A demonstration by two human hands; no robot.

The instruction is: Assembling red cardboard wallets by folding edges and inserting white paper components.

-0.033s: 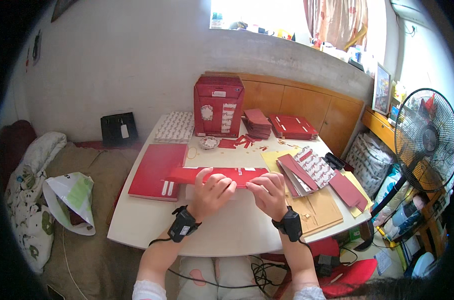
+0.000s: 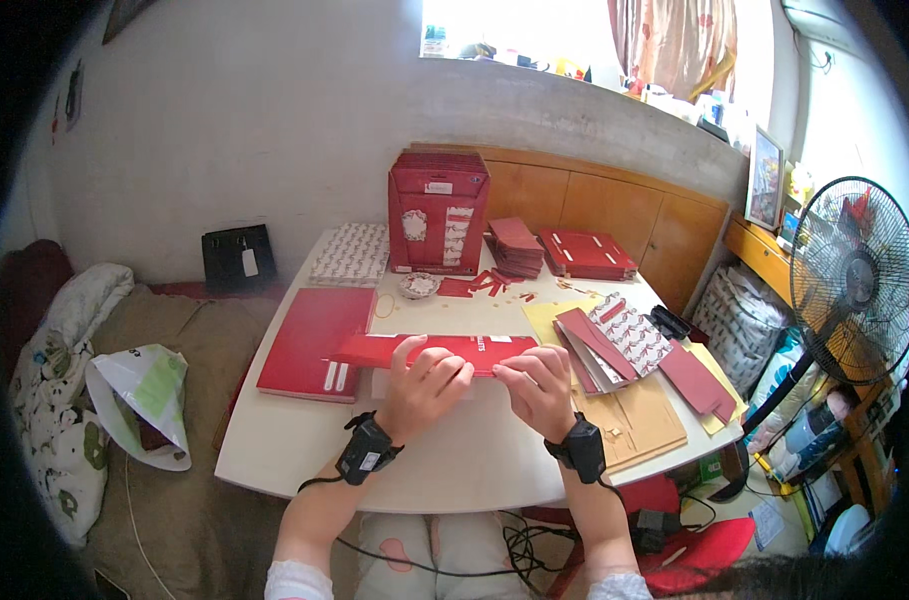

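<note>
Both my hands hold a long red printed card (image 2: 499, 346) above the middle of a white table (image 2: 429, 465). Curled fingers of my left hand (image 2: 424, 392) grip its near edge left of centre. My right hand (image 2: 537, 388) pinches the near right corner between thumb and fingers. Beneath the card something white shows in part, mostly hidden. To the left lies a stack of large red folders (image 2: 314, 335), partly behind the card's left end. Patterned white cards (image 2: 629, 338) and dark red strips (image 2: 696, 380) lie just right of my right hand.
At the back stand upright red folders (image 2: 438, 215), beside small red card stacks (image 2: 514, 247) and a flat red pile (image 2: 587, 254). A small patterned bowl (image 2: 418, 286) sits before them. Brown cardboard (image 2: 634, 425) covers the right front. A black fan (image 2: 854, 285) stands at right; cables hang below the table.
</note>
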